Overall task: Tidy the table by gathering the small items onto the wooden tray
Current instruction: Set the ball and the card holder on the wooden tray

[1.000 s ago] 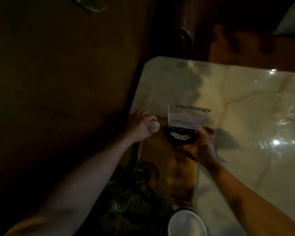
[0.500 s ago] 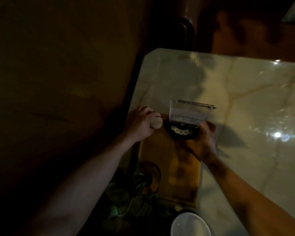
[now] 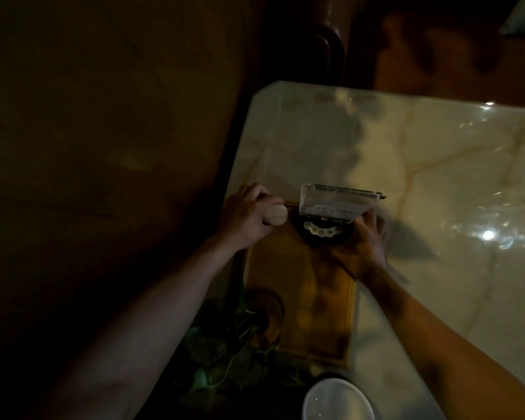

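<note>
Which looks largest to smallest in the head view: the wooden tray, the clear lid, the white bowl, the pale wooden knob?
1. wooden tray
2. clear lid and white bowl: unranked, since the bowl is cut off by the frame and nearer the camera
3. pale wooden knob, held in the left hand

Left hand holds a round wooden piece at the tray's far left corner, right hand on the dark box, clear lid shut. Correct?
Not quite: the head view shows the clear lid standing open above the dark box, not shut. The rest holds: the left hand grips the round wooden piece at the tray's far left corner, and the right hand is on the box.
</note>
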`<state>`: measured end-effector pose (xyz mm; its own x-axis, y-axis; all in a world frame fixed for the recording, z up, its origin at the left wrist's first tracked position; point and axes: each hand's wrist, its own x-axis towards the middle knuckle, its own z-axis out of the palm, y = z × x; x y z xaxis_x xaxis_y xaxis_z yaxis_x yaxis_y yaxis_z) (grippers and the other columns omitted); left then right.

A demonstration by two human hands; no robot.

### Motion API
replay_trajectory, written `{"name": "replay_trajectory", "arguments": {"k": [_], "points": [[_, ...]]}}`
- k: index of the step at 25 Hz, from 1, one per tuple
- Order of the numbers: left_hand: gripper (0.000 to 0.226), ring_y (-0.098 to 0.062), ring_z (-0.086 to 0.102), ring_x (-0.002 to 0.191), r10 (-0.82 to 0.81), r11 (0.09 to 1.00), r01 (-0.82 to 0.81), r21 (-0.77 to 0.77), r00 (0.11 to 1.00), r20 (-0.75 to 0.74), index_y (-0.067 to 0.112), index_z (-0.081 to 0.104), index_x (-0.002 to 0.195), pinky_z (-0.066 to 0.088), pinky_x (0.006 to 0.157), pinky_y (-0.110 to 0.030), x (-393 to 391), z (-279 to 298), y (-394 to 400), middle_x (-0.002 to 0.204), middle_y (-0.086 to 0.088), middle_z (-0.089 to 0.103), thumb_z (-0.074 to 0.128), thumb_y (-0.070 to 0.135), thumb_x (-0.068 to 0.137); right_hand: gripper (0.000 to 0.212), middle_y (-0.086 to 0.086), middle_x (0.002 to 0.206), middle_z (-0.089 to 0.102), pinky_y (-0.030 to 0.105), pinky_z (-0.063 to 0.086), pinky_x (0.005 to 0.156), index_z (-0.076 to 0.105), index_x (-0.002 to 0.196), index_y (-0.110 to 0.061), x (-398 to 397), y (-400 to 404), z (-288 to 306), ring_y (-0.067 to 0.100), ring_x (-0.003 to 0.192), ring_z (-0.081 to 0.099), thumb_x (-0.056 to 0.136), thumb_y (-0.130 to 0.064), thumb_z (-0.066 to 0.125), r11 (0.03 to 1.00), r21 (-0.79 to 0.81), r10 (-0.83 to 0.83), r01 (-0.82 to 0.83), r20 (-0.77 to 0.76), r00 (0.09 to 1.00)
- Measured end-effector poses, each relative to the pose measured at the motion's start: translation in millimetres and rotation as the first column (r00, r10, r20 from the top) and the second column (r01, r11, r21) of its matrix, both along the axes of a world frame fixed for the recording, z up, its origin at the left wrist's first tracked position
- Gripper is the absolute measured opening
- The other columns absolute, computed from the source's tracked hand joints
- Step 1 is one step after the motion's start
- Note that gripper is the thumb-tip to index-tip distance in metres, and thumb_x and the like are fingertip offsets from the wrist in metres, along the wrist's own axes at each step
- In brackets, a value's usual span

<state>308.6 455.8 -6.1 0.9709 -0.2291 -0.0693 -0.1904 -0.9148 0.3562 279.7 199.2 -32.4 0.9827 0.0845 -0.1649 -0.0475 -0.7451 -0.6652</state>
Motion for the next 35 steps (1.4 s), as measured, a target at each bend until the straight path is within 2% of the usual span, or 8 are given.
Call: {"name": "replay_trajectory", "arguments": {"k": [9,12,15,19,24,26,29,35], "points": [[0.063,-0.023,0.046,0.108,0.032,0.999,-0.033,-0.002,0.999,-0.037,0.031,0.054,0.119,0.050,0.080,-0.041,0,-1,-2,0.114,0.000,0.049,0.077,0.024,0.061,0.113,0.013,0.152,0.030,0.058,0.022,0.113,0.034,0.147,-0.015,-1,4,5,0.028,0.137,0.021,0.057,-0.080,0.053,0.992,-0.123,0.026,-0.030,-0.032,0.999],[0.074,-0.025,0.043,0.117,0.058,0.998,-0.062,-0.028,0.991,-0.116,0.033,0.046,0.129,0.049,0.088,-0.040,-5,3,-5,0.124,-0.002,0.045,0.079,0.022,0.062,0.108,0.009,0.157,0.024,0.053,0.023,0.115,0.023,0.152,-0.020,-8,4,11,0.030,0.141,0.020,0.066,-0.070,0.065,0.994,-0.109,-0.009,0.003,-0.055,0.998],[0.097,-0.029,0.035,0.128,0.198,0.972,-0.222,-0.077,0.950,-0.242,0.033,0.029,0.142,0.040,0.101,-0.043,-15,10,-8,0.142,-0.006,0.033,0.082,0.028,0.062,0.107,0.004,0.161,0.013,0.051,0.022,0.115,0.009,0.154,-0.028,-20,-3,19,0.030,0.145,0.015,0.072,-0.058,0.071,0.985,-0.169,-0.063,0.039,-0.139,0.988],[0.083,-0.032,0.037,0.128,0.306,0.936,-0.348,-0.049,0.875,-0.375,0.023,0.037,0.139,0.037,0.105,-0.046,-28,33,-13,0.142,-0.010,0.033,0.076,0.045,0.070,0.074,0.003,0.154,0.030,0.048,0.032,0.111,0.035,0.146,-0.030,-40,-25,43,0.029,0.139,0.027,0.083,-0.061,0.057,0.935,-0.355,-0.094,-0.018,-0.295,0.951],[0.059,-0.029,0.047,0.123,0.216,0.976,-0.197,0.093,0.824,-0.523,0.023,0.051,0.130,0.042,0.096,-0.035,-35,73,-31,0.138,-0.008,0.046,0.064,0.051,0.080,0.054,0.003,0.142,0.049,0.046,0.033,0.106,0.046,0.137,-0.030,-51,-59,80,0.026,0.132,0.040,0.091,-0.058,0.046,0.810,-0.495,0.091,-0.314,-0.422,0.902],[0.050,-0.025,0.048,0.119,0.169,0.982,-0.088,0.167,0.807,-0.565,0.022,0.058,0.120,0.042,0.092,-0.031,-37,87,-51,0.134,-0.006,0.048,0.061,0.054,0.081,0.052,0.002,0.140,0.051,0.045,0.036,0.103,0.047,0.135,-0.032,-56,-78,95,0.025,0.130,0.043,0.090,-0.058,0.047,0.796,-0.501,0.113,-0.340,-0.430,0.896],[0.053,-0.025,0.048,0.120,0.055,0.970,0.105,0.218,0.783,-0.619,0.019,0.055,0.124,0.040,0.093,-0.032,-44,108,-98,0.134,-0.007,0.050,0.055,0.057,0.086,0.051,0.001,0.140,0.053,0.039,0.042,0.099,0.048,0.135,-0.033,-71,-122,120,0.022,0.127,0.048,0.090,-0.057,0.048,0.823,-0.467,0.131,-0.324,-0.400,0.907],[0.050,-0.025,0.054,0.118,-0.094,0.962,0.239,0.131,0.742,-0.664,0.018,0.060,0.122,0.042,0.098,-0.033,-81,127,-216,0.132,-0.007,0.059,0.060,0.051,0.085,0.051,0.000,0.139,0.054,0.037,0.043,0.101,0.048,0.136,-0.030,-115,-253,158,0.020,0.127,0.047,0.091,-0.053,0.049,0.792,-0.514,0.108,-0.330,-0.414,0.904]]}}
